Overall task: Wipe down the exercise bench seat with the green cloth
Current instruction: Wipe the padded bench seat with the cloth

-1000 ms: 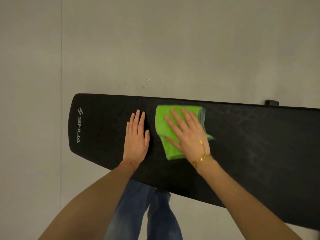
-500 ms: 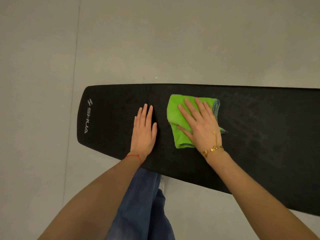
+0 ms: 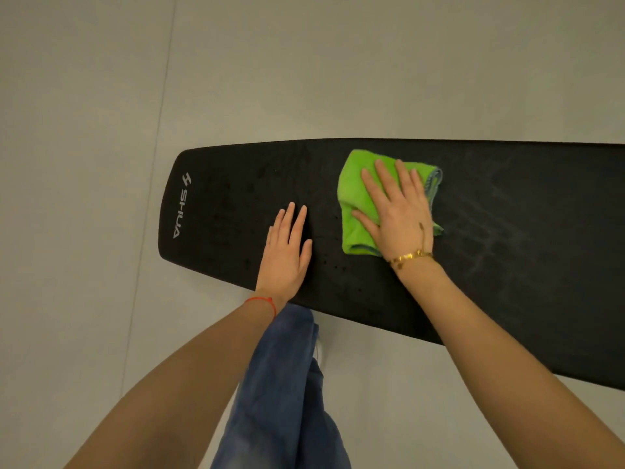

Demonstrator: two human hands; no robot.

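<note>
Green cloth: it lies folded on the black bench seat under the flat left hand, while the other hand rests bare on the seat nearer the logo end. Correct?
Not quite. In the head view the right hand presses the green cloth; the left hand rests bare on the bench seat nearer the logo.

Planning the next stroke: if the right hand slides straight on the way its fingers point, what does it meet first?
Nothing stands in the way: the right hand and green cloth would reach the bench far edge, then probably open floor beyond.

"SHUA" (with a logo mark beside it) stands on the black bench seat [image 3: 236, 198].
</note>
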